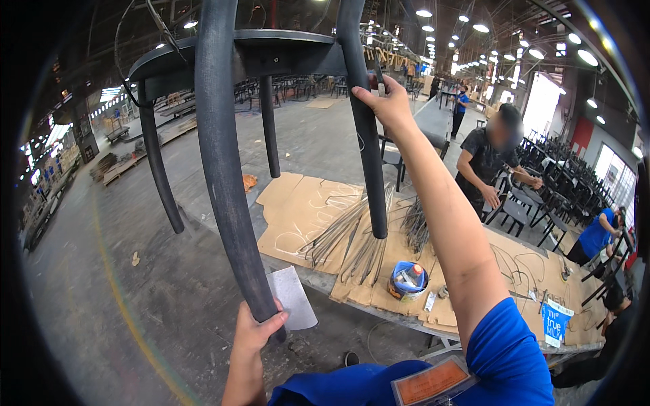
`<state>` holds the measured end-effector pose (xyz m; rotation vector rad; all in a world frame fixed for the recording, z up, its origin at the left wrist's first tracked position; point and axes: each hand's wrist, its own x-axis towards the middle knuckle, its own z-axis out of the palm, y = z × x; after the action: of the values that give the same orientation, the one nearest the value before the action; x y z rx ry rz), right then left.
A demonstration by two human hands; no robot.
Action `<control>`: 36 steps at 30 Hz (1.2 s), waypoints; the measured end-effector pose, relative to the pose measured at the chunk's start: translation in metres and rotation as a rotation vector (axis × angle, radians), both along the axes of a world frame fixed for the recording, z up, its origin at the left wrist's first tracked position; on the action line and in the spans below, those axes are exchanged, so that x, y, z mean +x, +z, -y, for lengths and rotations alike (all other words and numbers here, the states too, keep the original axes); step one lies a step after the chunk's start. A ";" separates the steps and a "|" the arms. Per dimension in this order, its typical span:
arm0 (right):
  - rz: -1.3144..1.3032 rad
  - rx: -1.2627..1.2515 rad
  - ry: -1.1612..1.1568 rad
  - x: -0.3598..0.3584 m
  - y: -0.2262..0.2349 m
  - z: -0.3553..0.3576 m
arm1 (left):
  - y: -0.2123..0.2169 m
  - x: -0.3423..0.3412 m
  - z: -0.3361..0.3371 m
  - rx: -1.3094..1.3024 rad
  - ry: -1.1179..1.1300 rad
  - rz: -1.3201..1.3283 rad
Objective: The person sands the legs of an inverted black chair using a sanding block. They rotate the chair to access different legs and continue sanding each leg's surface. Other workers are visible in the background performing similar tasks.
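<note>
Head view: left grip (256, 333) wraps the dark chair (223, 155) leg with sandpaper (292, 296); right grip (384, 101) clasps a far leg, its small tool half hidden; blue-white carton (555, 323) near right on the worktop (379, 306).

— Where do we have room? We see open air between the near chair leg (227, 169) and the one to its right (365, 135), with two more legs (269, 125) blocking farther back.

— And below? The cardboard-covered table (298, 210) carries metal rods (352, 237) and a blue tub (407, 279); the bare floor (122, 298) on the left lies open to us.
</note>
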<state>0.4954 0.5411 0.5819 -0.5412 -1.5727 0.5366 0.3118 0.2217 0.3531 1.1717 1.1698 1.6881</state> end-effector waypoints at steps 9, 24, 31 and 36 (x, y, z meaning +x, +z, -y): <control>0.167 0.089 0.083 0.029 -0.003 -0.026 | -0.006 0.018 -0.034 -0.013 0.072 -0.027; 0.685 1.042 -0.743 0.084 0.007 -0.035 | -0.016 0.045 -0.085 -0.068 0.150 0.023; 0.694 1.174 -0.819 0.067 0.022 -0.036 | -0.025 0.025 -0.094 -0.026 0.097 -0.043; 0.752 1.130 -0.838 0.051 0.023 -0.036 | -0.024 0.013 -0.094 -0.007 0.097 -0.030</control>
<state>0.5461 0.5769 0.6044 -0.4480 -1.8224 -1.2682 0.3246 0.3152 0.3286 1.1563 1.2682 1.7419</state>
